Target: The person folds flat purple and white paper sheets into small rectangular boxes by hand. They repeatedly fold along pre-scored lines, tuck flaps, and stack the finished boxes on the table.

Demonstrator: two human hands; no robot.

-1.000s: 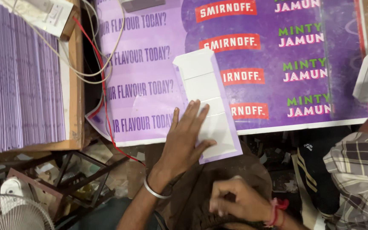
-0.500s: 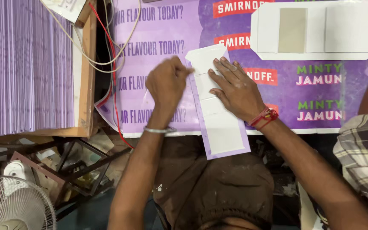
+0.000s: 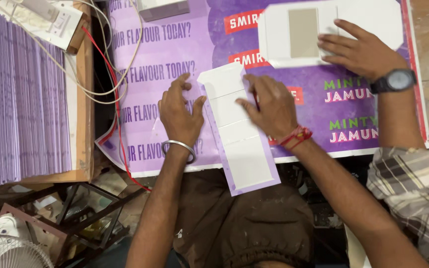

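Observation:
A long white card strip (image 3: 242, 149) with a purple border and fold lines lies on a purple printed sheet (image 3: 160, 54), its near end hanging over the sheet's front edge. My left hand (image 3: 179, 111) lies flat on the sheet along the strip's left edge, thumb touching the card. It wears a metal bangle. My right hand (image 3: 270, 106), with a red thread at the wrist, presses spread fingers on the strip's upper right part. Neither hand grips anything.
Another person's hand (image 3: 361, 49) with a dark wristwatch rests on a white flat carton blank (image 3: 279, 37) with a tan panel, at the back right. A stack of purple sheets (image 3: 18, 99) fills the left. Cables (image 3: 110, 74) run beside it. A fan (image 3: 6, 250) stands low left.
My left hand has come off the strip's top and now lies flat beside its left edge. My right hand slid lower on the strip. The other person's hand has come onto the carton blank.

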